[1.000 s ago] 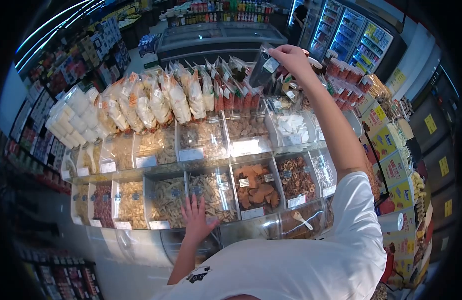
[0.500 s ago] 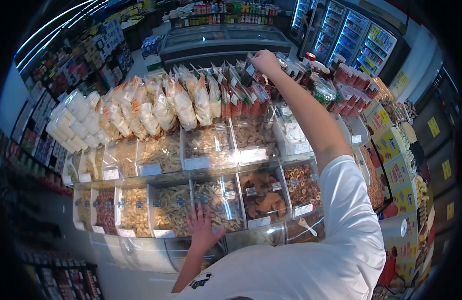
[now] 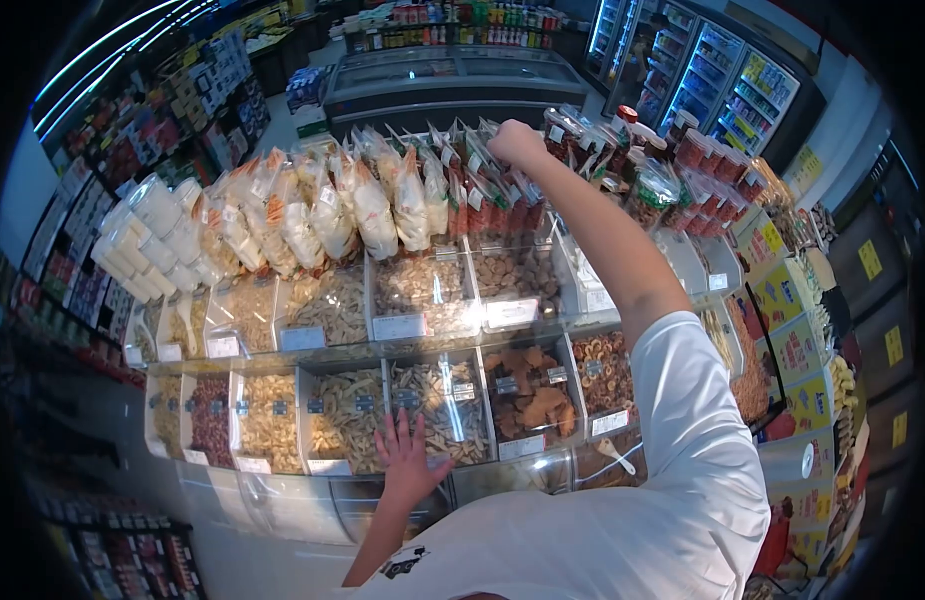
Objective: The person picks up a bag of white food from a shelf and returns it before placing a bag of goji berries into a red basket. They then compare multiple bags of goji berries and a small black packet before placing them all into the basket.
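My right hand reaches to the back row, its fingers closed at the top of a clear plastic packet among several bagged goods. Red-filled packets stand just below it. My left hand rests with fingers spread on the front of the clear bin covers, holding nothing. Beneath and beyond it lies a bin of greyish dried strips. To the right is a bin of brown dried slices. What exactly fills the packet at my right hand is too small to tell.
Upright bags of pale dried goods and white tubs line the back left. Red-filled jars and a green-and-clear pack stand right of my arm. A white scoop lies in front. Behind stands a chest freezer.
My right hand has moved slightly down, and the dark packet it held up now sits lower among the row. My left hand stays in place.
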Action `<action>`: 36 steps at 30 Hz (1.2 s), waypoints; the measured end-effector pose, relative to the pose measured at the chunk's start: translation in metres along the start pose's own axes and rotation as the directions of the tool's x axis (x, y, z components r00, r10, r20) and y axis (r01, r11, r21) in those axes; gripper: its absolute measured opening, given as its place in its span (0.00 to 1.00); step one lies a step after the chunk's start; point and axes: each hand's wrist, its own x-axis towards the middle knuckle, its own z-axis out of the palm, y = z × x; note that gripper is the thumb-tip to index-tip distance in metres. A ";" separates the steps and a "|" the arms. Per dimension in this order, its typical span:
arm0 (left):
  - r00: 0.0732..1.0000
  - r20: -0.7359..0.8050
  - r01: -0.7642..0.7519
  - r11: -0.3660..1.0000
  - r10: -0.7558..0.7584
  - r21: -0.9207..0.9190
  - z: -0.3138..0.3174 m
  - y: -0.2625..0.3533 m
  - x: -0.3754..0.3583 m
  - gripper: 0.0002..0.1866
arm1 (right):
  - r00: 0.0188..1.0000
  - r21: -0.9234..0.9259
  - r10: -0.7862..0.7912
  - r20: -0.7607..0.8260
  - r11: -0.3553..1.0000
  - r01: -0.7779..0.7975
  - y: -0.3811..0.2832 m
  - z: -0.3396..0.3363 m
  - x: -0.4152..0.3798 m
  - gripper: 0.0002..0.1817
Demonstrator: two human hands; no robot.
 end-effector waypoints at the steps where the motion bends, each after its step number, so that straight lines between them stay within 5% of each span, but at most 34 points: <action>1: 1.000 0.000 -0.004 1.000 0.004 0.002 0.000 0.000 0.000 0.59 | 1.000 0.002 0.003 -0.003 1.000 -0.003 0.002 0.002 0.000 0.19; 7: 1.000 0.001 0.003 1.000 -0.003 0.000 -0.002 0.002 0.001 0.59 | 0.999 -0.015 -0.051 0.000 0.999 0.051 0.011 0.002 -0.006 0.22; 16: 1.000 -0.005 -0.006 1.000 0.006 0.019 -0.001 0.002 0.000 0.58 | 0.976 0.017 -0.052 -0.212 0.998 0.057 0.066 -0.021 0.014 0.22; 18: 1.000 -0.002 0.000 1.000 0.000 0.012 -0.004 0.004 0.001 0.58 | 0.980 -0.023 -0.040 -0.195 0.999 0.036 0.091 -0.015 0.026 0.16; 20: 1.000 0.005 -0.005 1.000 0.005 0.019 -0.003 0.004 0.002 0.59 | 0.998 0.099 0.056 0.007 0.994 -0.056 0.104 -0.013 0.031 0.12; 22: 1.000 0.011 -0.007 1.000 0.006 0.029 -0.002 0.003 0.003 0.60 | 0.989 0.262 0.144 0.034 0.954 -0.148 0.119 0.001 0.024 0.12; 24: 1.000 0.013 -0.006 1.000 0.005 0.031 -0.002 0.002 0.002 0.60 | 0.996 0.041 -0.046 0.073 0.998 0.043 0.131 0.014 0.017 0.14; 26: 1.000 0.018 -0.003 1.000 0.002 0.029 -0.001 0.001 0.002 0.60 | 0.992 0.223 0.023 0.125 0.974 -0.051 0.123 0.016 -0.020 0.13; 28: 1.000 0.022 0.000 1.000 -0.001 0.025 -0.002 0.002 0.002 0.60 | 0.961 0.019 -0.270 0.065 0.963 0.270 0.133 0.025 -0.035 0.13; 30: 0.999 0.038 0.012 1.000 -0.013 0.012 -0.005 0.005 0.003 0.59 | 0.962 0.006 -0.271 0.040 0.963 0.271 0.147 0.043 -0.040 0.15; 32: 0.999 0.038 0.008 1.000 -0.009 0.018 -0.006 0.006 0.003 0.59 | 0.890 -0.133 -0.446 -0.098 0.892 0.432 0.157 0.052 -0.052 0.18; 36: 0.999 0.038 0.007 0.999 -0.008 0.038 -0.007 0.006 0.004 0.59 | 0.890 -0.257 -0.446 -0.091 0.874 0.412 0.166 0.056 -0.051 0.10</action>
